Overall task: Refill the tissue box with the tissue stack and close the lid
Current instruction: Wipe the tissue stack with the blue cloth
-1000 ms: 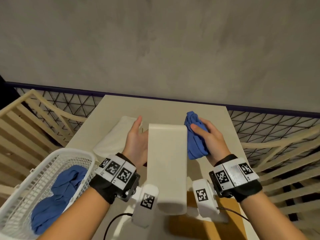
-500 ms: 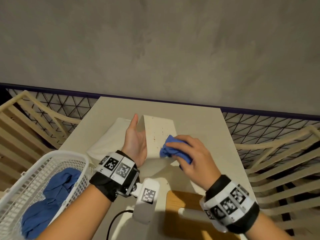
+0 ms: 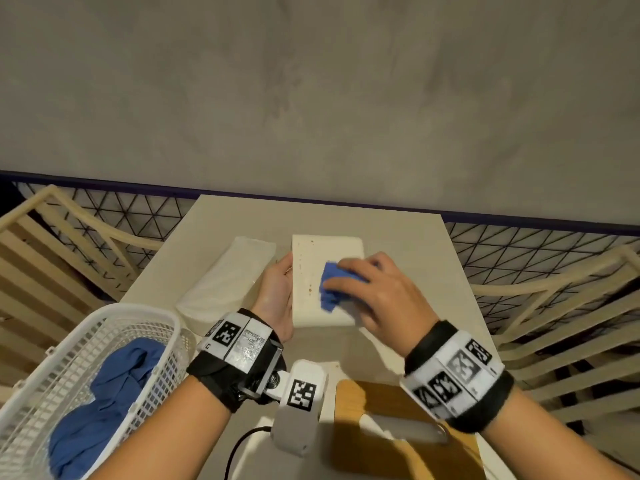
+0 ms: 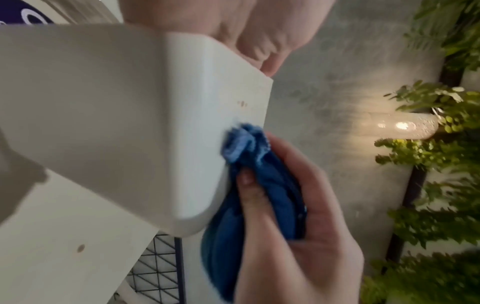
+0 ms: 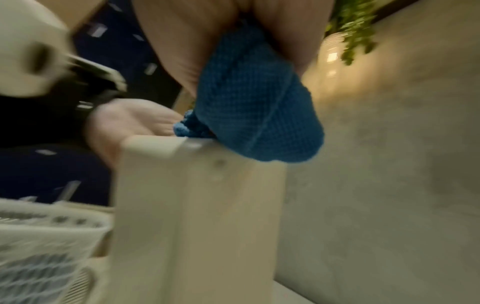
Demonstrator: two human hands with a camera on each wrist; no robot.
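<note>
The white tissue box (image 3: 313,271) lies on the table (image 3: 398,233) with a brown-speckled face up. My left hand (image 3: 278,289) rests flat against its left side, fingers straight. A crumpled blue cloth (image 3: 330,289), gripped in my right hand (image 3: 377,292), presses on the box's top face. The left wrist view shows the cloth (image 4: 259,185) against the box (image 4: 116,113). Left of the box lies the wrapped white tissue stack (image 3: 225,282). The wooden lid (image 3: 381,441) with its slot lies flat at the near edge, partly under my right wrist.
A white slatted basket (image 3: 59,375) holding blue cloths (image 3: 104,393) stands at the near left corner. Wooden railings and black wire mesh (image 3: 519,251) flank the table on both sides. A grey wall rises behind it.
The box, held up on end a second ago, now lies flat on the table. My right hand has carried the cloth from the box's right side onto its top face.
</note>
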